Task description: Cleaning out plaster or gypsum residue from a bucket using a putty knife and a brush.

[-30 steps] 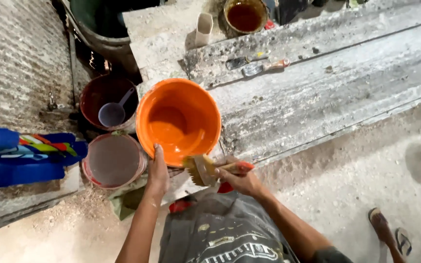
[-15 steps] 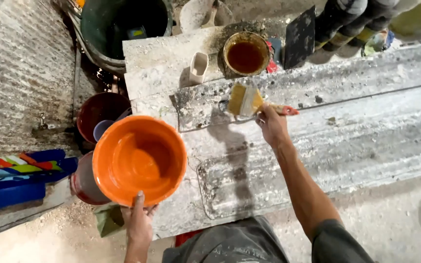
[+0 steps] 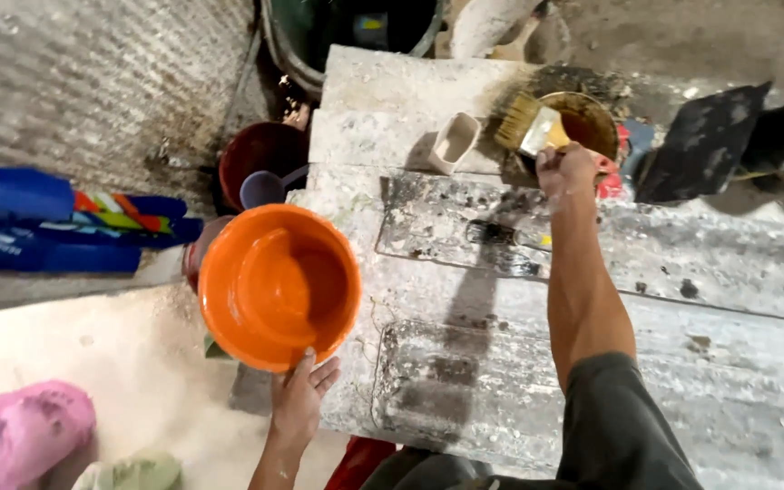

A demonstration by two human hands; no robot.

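My left hand (image 3: 299, 399) grips the near rim of an orange plastic basin (image 3: 276, 283), held tilted over the left edge of a dusty grey slab (image 3: 592, 299). My right hand (image 3: 572, 169) reaches far forward and holds a wide paintbrush (image 3: 526, 125) by its handle. The bristles point left, just beside a round tin (image 3: 583, 120) of brown liquid at the far end of the slab. A small cream cup (image 3: 454, 142) lies on its side left of the brush.
A dark red bucket (image 3: 260, 159) with a blue scoop (image 3: 263, 189) stands left of the slab. A large green tub (image 3: 356, 32) sits behind it. Blue bundles (image 3: 38, 222) lie at left, pink sandals (image 3: 20, 434) on the floor, a black object (image 3: 696, 145) at right.
My right hand has carried the brush farther forward, from the slab's middle up to the tin of brown liquid. The orange basin stays in my left hand, now nearer the view's centre.
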